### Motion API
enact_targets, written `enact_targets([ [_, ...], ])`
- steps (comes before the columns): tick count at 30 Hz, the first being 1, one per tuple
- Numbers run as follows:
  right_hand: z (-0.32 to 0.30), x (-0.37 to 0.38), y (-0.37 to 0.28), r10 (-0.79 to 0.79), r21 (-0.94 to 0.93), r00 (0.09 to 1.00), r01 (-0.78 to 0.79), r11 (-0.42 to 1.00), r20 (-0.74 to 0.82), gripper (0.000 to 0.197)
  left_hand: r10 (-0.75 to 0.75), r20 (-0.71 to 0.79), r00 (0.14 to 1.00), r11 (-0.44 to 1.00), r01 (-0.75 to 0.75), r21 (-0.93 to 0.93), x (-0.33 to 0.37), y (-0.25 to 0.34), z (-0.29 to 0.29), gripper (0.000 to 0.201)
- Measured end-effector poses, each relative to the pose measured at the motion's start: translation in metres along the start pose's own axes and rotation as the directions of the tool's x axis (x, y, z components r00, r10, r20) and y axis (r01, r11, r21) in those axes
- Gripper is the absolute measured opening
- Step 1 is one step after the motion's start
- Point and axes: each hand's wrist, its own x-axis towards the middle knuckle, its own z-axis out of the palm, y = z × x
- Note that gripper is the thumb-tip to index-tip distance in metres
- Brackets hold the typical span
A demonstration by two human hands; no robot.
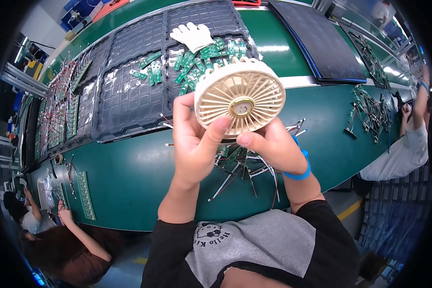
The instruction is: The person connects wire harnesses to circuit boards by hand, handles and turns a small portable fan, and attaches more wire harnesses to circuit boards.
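A cream-coloured handheld fan [261,103] with a round slatted grille is lifted above the green table, its front tilted up toward me. My left hand [194,139] grips its left side, the thumb lying over the lower grille. At the lower right, my right hand [276,146] holds it too, with the thumb near the bottom rim; a blue band circles that wrist. Both hands' other fingers are partly hidden behind the fan. Under my hands, a heap of small circuit boards with wires [247,168] lies on the table.
A black tray [129,96] holds loose green circuit boards [192,67] and a white glove [193,37]. Wired boards [57,115] fill the left side. Dark flat sheets [317,43] lie at the back right, near another board heap [369,113]. Co-workers sit at both sides.
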Motion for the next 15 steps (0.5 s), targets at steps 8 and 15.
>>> enact_targets([
  [8, -0.008, -0.001, 0.005, -0.01, -0.085, 0.997, 0.004, 0.996, -0.071, 0.041, 0.114, -0.052, 0.992, 0.993, -0.111, 0.044, -0.008, -0.009, 0.008, 0.046],
  [15, -0.006, 0.002, 0.009, -0.095, 0.111, 0.995, 0.092, 0.99, 0.018, 0.041, 0.286, -0.126, 0.95, 0.93, -0.244, 0.274, -0.012, -0.013, 0.006, 0.052],
])
